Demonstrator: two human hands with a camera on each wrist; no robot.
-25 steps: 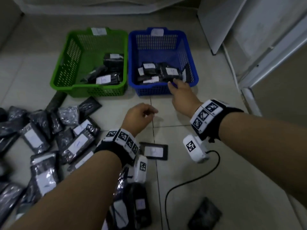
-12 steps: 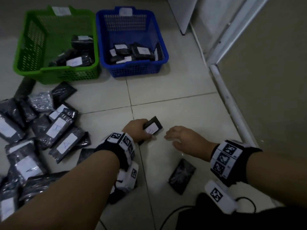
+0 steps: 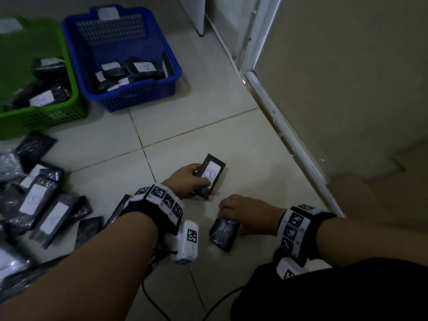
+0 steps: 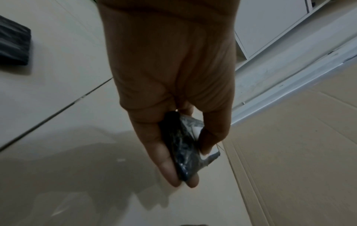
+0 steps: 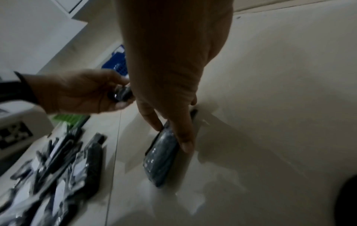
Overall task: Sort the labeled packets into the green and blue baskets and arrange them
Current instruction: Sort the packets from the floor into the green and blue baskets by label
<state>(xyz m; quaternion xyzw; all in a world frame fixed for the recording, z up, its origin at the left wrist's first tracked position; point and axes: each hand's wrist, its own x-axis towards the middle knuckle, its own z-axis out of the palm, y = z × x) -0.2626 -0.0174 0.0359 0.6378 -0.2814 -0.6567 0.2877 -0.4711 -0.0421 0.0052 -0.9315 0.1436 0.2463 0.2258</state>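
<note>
- The green basket [image 3: 46, 112] and the blue basket [image 3: 139, 93] stood side by side on the tiled floor [image 3: 208, 126], each holding several dark packets.
- A loose heap of packets [image 3: 39, 205] lay to the left of both arms.
- The left hand [image 3: 185, 183] pinched a packet marked "B" [image 3: 212, 173] between thumb and fingers, lifted off the floor.
- The right hand [image 3: 245, 213] rested fingers pressed together on a face-down packet [image 3: 223, 231]; whether they gripped it I cannot tell.
</note>
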